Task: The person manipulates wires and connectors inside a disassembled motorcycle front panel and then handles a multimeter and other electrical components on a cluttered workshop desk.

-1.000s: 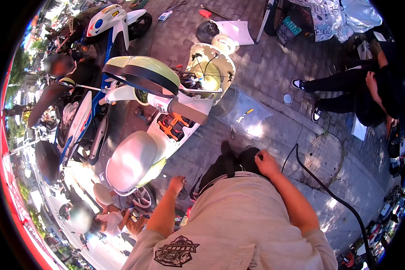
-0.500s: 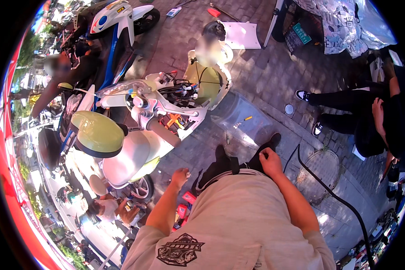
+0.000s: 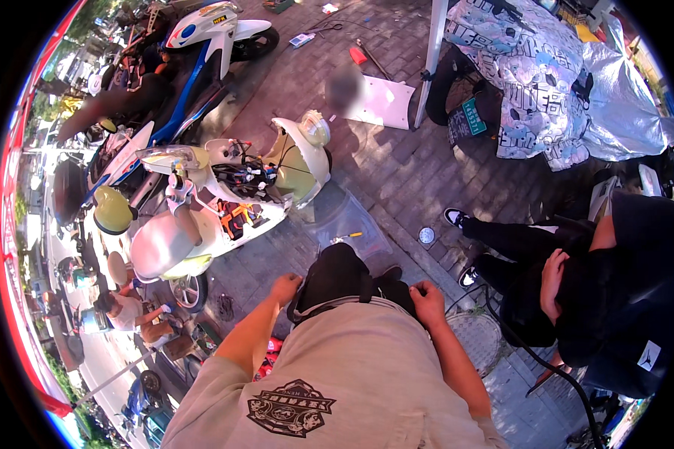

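My left hand (image 3: 285, 287) hangs beside my left thigh with its fingers curled closed. Level with it, my right hand (image 3: 428, 302) rests at my right thigh, thumb and fingers pressed together. I cannot make out whether either one holds anything. To the front left stands a cream and pale green scooter (image 3: 240, 243) with its body panels off. A bundle of wires (image 3: 243, 179) shows inside, and orange parts (image 3: 240, 218) lie in its floor opening. Beyond my knees, a yellow-handled screwdriver (image 3: 350, 235) lies on a clear plastic panel (image 3: 371, 241) on the paving.
A person in black (image 3: 532, 299) is close on my right, near a black hose (image 3: 539, 348) and a manhole cover (image 3: 475, 340). A white panel (image 3: 386, 102) lies ahead by a covered vehicle (image 3: 539, 82). A blue and white motorcycle (image 3: 191, 82) stands far left. Another person (image 3: 127, 310) crouches behind the scooter.
My view has shifted, so the scooter and panel sit further left. My left leg has come forward, and my left hand has moved in to my thigh. The person in black appears nearer.
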The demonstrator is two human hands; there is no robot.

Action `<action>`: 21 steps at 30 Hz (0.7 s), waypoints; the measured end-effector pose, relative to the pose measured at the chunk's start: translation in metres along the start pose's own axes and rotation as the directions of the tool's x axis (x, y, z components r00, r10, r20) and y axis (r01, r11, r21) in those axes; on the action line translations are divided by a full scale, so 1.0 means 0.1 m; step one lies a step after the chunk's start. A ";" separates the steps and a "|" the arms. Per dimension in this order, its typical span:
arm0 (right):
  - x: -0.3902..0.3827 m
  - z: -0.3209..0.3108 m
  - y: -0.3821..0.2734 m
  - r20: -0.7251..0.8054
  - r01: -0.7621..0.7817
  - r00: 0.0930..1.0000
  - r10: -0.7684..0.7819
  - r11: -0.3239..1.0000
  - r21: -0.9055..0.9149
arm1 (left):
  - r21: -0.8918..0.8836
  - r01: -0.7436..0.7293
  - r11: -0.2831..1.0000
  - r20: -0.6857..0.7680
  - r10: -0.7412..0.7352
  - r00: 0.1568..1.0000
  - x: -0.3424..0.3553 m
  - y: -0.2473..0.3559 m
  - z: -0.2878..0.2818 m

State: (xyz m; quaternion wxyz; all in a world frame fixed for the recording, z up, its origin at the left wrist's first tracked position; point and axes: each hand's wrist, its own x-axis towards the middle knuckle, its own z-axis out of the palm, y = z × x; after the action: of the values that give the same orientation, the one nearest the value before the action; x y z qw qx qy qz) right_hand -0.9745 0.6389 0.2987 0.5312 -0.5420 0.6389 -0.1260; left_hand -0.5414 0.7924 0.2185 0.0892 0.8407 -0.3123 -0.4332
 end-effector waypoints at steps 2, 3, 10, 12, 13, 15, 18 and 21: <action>0.10 -0.09 0.15 -0.014 0.007 1.000 -0.007 1.000 0.018 | 0.065 -0.042 0.997 0.010 0.041 0.999 -0.07 0.42 -0.05; 0.16 -0.12 0.20 -0.020 0.014 1.000 -0.014 1.000 0.009 | 0.018 -0.042 0.999 -0.007 0.042 0.999 -0.05 0.54 -0.05; 0.42 -0.27 0.14 0.020 0.058 0.998 -0.057 0.998 -0.030 | -0.098 -0.078 0.992 -0.141 0.064 0.988 0.19 1.04 -0.05; 0.50 -0.32 0.15 0.038 0.071 0.997 -0.071 0.997 -0.012 | -0.155 -0.112 0.982 -0.205 0.079 0.976 0.39 1.02 0.01; 0.56 -0.37 0.16 0.041 0.050 0.998 -0.049 0.999 -0.003 | -0.225 -0.104 0.969 -0.206 0.057 0.977 0.45 1.11 0.03; 0.71 -0.46 0.14 0.048 0.010 0.999 -0.011 1.000 0.017 | -0.361 -0.088 0.928 -0.208 0.012 0.978 0.59 1.32 0.04; 0.99 -0.59 -0.04 0.055 -0.041 0.998 0.042 0.999 -0.013 | -0.425 -0.053 0.904 -0.241 -0.057 0.969 0.89 1.63 0.02; 1.41 -0.73 -0.33 0.066 -0.038 0.997 0.044 0.995 -0.091 | -0.533 -0.068 0.843 -0.259 -0.086 0.962 1.23 2.00 -0.08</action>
State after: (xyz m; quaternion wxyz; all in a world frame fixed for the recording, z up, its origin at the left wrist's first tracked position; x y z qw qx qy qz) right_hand -0.9940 0.4799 0.2761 0.5303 -0.5559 0.6365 -0.0677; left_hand -0.5719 0.5601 0.2249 0.3610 0.8350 -0.1592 -0.3835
